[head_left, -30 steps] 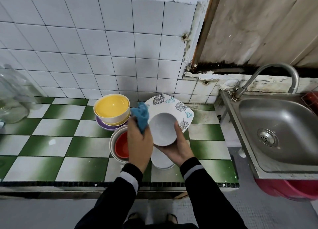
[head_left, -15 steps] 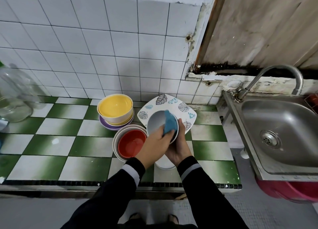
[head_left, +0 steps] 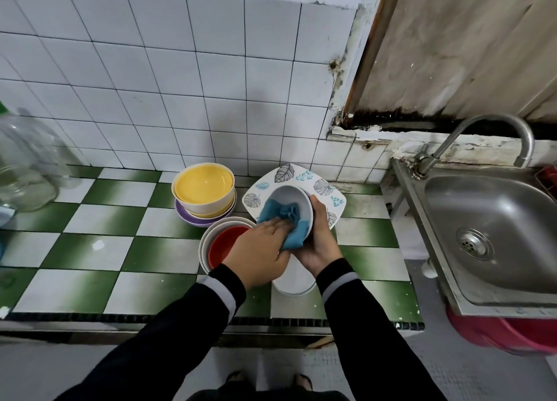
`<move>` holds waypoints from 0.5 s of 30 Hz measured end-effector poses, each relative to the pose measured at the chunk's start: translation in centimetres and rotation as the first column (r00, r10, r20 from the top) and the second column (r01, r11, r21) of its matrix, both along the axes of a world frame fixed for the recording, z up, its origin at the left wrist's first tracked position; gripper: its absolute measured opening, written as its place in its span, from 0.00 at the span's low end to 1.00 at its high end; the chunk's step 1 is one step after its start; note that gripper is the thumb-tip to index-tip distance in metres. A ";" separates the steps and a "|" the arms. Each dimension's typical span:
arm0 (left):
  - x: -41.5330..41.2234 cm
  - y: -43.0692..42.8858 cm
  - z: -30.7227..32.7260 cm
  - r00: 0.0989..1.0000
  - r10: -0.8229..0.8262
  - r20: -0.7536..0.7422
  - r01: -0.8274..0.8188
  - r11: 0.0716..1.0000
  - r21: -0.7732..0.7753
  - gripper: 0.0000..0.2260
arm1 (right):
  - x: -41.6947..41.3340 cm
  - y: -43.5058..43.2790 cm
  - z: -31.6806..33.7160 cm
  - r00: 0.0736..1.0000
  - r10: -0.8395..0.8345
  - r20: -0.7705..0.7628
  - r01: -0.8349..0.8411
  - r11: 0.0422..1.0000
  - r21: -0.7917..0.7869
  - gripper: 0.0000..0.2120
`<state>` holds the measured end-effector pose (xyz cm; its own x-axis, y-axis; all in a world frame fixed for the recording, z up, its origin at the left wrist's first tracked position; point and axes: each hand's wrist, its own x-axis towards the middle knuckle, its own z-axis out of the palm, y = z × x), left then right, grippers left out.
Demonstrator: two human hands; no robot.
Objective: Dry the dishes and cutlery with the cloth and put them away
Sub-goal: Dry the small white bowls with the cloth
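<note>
The small round white bowl, tilted above the green-and-white tiled table, sits in the curled grip of the right hand while the left hand presses the blue cloth inside, flat-fingered; too hard a push might drop it.

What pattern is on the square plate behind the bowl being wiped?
The plate is white with grey leaves and teal sprigs; head view.

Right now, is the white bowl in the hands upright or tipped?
Tipped. The right hand holds the white bowl tilted, opening toward the left hand, which presses the blue cloth inside.
</note>
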<state>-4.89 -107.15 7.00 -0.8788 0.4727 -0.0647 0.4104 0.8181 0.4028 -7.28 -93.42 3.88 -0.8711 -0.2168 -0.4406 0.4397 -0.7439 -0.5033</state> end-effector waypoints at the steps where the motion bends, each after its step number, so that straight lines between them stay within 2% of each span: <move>1: -0.1 0.0 -0.1 0.999 0.002 -0.043 -0.003 0.999 -0.034 0.25 | -0.1 -0.1 -0.2 1.000 -0.003 0.007 0.003 1.000 -0.008 0.34; 3: -0.2 0.1 -0.5 0.998 0.009 -0.062 -0.013 0.999 -0.053 0.25 | -0.2 -0.1 -0.4 1.000 -0.001 0.013 0.002 1.000 -0.018 0.36; 5: 0.0 0.4 -0.4 0.999 0.034 0.005 -0.034 0.999 -0.003 0.21 | -0.1 -0.1 -0.2 1.000 0.001 0.016 -0.001 1.000 -0.001 0.34; 8: 1.1 1.5 1.1 0.979 0.149 0.139 -0.173 0.968 0.183 0.12 | 0.3 -0.3 -0.1 0.999 0.033 -0.030 -0.030 0.995 0.092 0.28; 10: 0.9 1.9 1.9 0.916 0.281 0.285 -0.374 0.856 0.358 0.13 | 0.9 -0.8 0.0 0.997 0.071 -0.043 -0.065 0.990 0.122 0.31; 11: 0.6 2.0 2.4 0.847 0.321 0.424 -0.505 0.734 0.454 0.12 | 1.1 -1.0 -0.1 0.995 0.085 -0.055 -0.079 0.991 0.110 0.35; 12: 0.2 2.0 2.6 0.747 0.309 0.589 -0.643 0.560 0.522 0.11 | 1.4 -1.1 -0.4 0.993 0.089 -0.078 -0.082 0.993 0.087 0.39; 14: -0.3 2.4 3.1 0.517 0.055 0.854 -0.851 0.137 0.506 0.12 | 1.9 -1.2 -1.1 0.991 0.055 -0.122 -0.049 0.998 0.049 0.44; 15: -0.5 2.4 3.3 0.453 -0.093 0.887 -0.891 -0.033 0.452 0.13 | 1.9 -1.2 -1.5 0.989 0.033 -0.142 -0.028 0.999 0.037 0.45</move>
